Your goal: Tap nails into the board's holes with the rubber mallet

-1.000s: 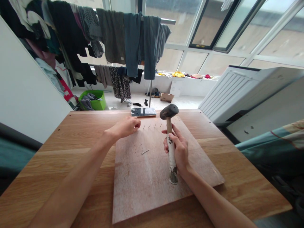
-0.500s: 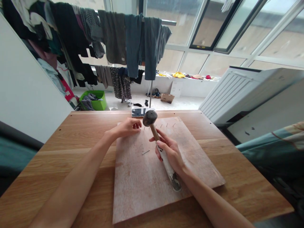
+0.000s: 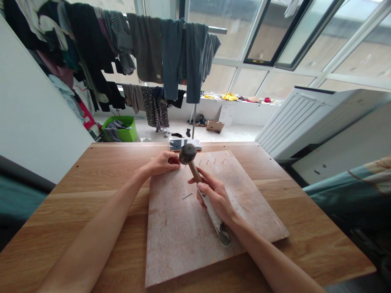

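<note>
My right hand (image 3: 215,195) is wrapped round the handle of a mallet (image 3: 214,213) with a dark rounded head and a pale, worn grip. The mallet head is raised over the far part of a wooden board (image 3: 177,240), right beside my left hand (image 3: 165,162). My left fingers are pinched together at the board's far left edge; whatever is between them is hidden. To the right of the mallet head, several thin nails (image 3: 215,161) stand in a row in the board. One loose nail (image 3: 187,195) lies flat, left of my right hand.
The board rests on a wood-grain table (image 3: 122,228). A phone (image 3: 177,145) lies at the table's far edge, behind the board. Beyond are hanging clothes (image 3: 174,57), a green basket (image 3: 130,134) and a cardboard box (image 3: 215,126) on the floor. A white ribbed panel (image 3: 293,122) stands at right.
The mallet has shifted slightly left and its head has come down a little, closer to my left fingers. My left hand has stayed nearly in place.
</note>
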`<state>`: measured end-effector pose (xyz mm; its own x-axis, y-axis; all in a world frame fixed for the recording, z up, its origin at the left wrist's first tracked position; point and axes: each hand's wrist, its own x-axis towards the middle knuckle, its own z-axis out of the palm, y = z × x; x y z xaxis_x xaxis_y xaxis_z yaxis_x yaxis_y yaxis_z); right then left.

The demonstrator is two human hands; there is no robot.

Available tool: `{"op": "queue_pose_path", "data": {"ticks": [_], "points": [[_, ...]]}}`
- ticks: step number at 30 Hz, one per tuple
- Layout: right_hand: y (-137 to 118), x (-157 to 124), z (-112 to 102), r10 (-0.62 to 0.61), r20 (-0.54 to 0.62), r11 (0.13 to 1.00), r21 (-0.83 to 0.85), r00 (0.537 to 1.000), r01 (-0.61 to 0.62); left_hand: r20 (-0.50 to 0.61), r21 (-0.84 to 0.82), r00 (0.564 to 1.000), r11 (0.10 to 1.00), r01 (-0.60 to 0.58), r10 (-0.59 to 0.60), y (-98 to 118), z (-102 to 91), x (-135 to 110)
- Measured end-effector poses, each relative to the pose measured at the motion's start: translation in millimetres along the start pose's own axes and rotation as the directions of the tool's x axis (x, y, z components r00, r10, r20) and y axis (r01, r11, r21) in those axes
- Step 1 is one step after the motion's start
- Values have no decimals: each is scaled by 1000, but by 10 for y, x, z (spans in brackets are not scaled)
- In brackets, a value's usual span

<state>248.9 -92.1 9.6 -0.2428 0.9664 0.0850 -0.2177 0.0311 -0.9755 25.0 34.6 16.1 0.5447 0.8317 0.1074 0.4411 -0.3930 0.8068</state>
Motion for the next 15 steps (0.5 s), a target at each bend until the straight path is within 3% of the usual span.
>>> {"op": "queue_pose_path", "data": {"ticks": [15], "points": [[29, 1, -11, 23, 21, 998, -59, 999, -22, -5, 42, 1000, 999, -20, 20, -6, 17, 14]]}}
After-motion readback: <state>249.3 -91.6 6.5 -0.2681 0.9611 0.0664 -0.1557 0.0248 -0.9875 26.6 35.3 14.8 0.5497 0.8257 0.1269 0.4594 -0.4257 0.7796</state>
